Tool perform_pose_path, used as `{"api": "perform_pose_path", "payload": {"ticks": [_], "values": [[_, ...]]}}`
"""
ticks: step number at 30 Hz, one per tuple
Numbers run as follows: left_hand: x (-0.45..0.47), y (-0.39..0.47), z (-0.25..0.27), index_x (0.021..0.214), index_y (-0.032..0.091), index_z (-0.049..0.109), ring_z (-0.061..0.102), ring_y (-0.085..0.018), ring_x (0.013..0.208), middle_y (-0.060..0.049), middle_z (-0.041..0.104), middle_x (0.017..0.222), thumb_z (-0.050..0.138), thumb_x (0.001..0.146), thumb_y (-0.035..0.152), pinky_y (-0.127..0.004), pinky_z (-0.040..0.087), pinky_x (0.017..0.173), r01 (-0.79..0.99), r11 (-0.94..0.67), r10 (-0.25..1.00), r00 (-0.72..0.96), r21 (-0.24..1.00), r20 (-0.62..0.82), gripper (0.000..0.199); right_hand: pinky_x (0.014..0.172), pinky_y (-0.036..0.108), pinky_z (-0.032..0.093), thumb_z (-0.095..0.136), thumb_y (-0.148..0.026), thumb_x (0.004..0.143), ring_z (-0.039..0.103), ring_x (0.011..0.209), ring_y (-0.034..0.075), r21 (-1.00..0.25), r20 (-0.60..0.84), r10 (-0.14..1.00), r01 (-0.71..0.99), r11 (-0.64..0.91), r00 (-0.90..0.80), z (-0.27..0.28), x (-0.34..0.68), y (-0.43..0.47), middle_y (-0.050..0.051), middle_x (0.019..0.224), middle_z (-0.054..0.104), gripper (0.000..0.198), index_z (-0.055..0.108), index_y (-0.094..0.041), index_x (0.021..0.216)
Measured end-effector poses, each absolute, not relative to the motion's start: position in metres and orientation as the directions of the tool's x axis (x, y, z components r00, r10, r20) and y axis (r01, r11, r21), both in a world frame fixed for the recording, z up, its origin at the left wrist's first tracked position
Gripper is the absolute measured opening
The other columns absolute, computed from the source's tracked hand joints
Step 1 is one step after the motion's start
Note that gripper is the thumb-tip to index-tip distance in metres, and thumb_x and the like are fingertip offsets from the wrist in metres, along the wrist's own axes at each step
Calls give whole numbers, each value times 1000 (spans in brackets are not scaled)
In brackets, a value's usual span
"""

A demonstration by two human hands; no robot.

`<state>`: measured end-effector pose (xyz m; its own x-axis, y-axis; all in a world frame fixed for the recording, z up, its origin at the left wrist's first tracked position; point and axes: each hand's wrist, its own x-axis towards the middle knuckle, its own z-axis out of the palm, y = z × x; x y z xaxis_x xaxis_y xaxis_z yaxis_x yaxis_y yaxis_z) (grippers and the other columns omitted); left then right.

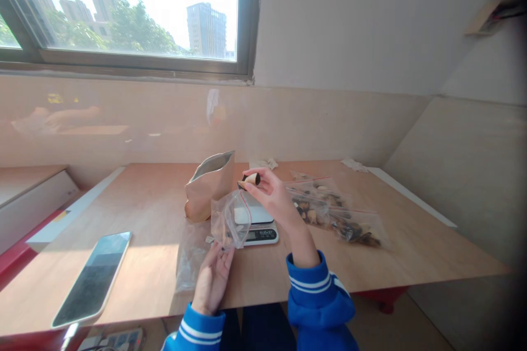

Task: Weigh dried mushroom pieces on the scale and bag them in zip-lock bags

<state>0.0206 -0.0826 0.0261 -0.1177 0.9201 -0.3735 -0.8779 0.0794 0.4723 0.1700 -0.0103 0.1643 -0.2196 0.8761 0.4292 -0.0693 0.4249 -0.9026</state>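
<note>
My left hand (214, 274) is closed on the lower part of a clear zip bag (231, 222), whose top gapes open. Between the thumb and fingers of my right hand (269, 194) are curled dried pieces (250, 180), dark on one side and pale tan on the other. They are held just above the bag's mouth. Behind the bag sits a white digital kitchen scale (265, 235), partly hidden by the bag and my right hand. A brown stand-up pouch (209, 186) stands open behind and left of the zip bag.
Several filled zip bags (356, 227) of similar dried pieces lie right of the scale. Flat clear plastic (191, 258) lies left of my left hand. A phone (94, 279) rests at the table's left. A wall (321, 126) and window are behind.
</note>
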Motion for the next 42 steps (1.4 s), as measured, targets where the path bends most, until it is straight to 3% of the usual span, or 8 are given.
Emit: {"api": "perform_pose_path", "payload": {"ticks": [4, 9, 16, 22, 30, 37, 42], "values": [[21, -85, 25, 104, 7, 64, 64, -23, 109, -16, 69, 112, 53, 82, 1, -35, 51, 98, -874, 72, 926, -122, 481, -359, 25, 96, 30, 49, 58, -34, 87, 60, 105, 15, -784, 621, 762, -128, 608, -185, 190, 139, 5, 4, 115, 61, 24, 54, -23, 107], [20, -86, 25, 88, 9, 66, 66, -21, 103, -13, 72, 99, 52, 82, 0, -34, 52, 97, -866, 62, 924, -138, 496, -358, 18, 98, 32, 46, 49, -26, 92, 56, 113, 16, -640, 740, 629, 38, 767, -240, 185, 106, 30, 5, 119, 59, 17, 59, -24, 106], [20, -83, 29, 103, 11, 63, 70, -18, 94, -10, 72, 94, 47, 87, 3, -31, 56, 90, -866, 147, 921, -56, 478, -385, 24, 103, 36, 42, 36, -17, 94, 52, 118, 17, -560, 754, 562, 114, 820, -339, 162, 99, 41, 6, 125, 57, 29, 56, -25, 114], [21, -84, 29, 108, 11, 63, 70, -17, 92, -10, 72, 97, 47, 86, 2, -30, 56, 89, -861, 133, 931, -62, 491, -360, 28, 100, 33, 45, 41, -13, 90, 55, 116, 17, -596, 720, 601, 136, 792, -347, 160, 104, 35, 7, 126, 57, 36, 43, -24, 124], [20, -84, 29, 100, 12, 64, 70, -16, 88, -10, 72, 96, 50, 86, 3, -29, 57, 86, -851, 123, 940, -64, 511, -334, 22, 113, 38, 31, 46, -20, 92, 40, 132, 18, -474, 718, 538, 256, 843, -443, 166, 108, 24, 6, 135, 52, 28, 54, -23, 118], [20, -84, 28, 110, 13, 62, 70, -17, 88, -9, 71, 99, 49, 86, 2, -28, 58, 84, -866, 119, 936, -65, 485, -346, 30, 113, 41, 27, 39, -25, 97, 35, 134, 20, -388, 715, 572, 454, 802, -401, 164, 109, 25, 6, 142, 44, 31, 58, -27, 122], [21, -85, 29, 114, 14, 60, 70, -17, 91, -9, 70, 103, 48, 86, 2, -28, 59, 83, -859, 122, 942, -57, 498, -330, 33, 110, 52, 22, 37, -33, 98, 33, 133, 27, -325, 648, 642, 612, 721, -411, 164, 115, 21, 7, 146, 39, 32, 66, -27, 109]]}}
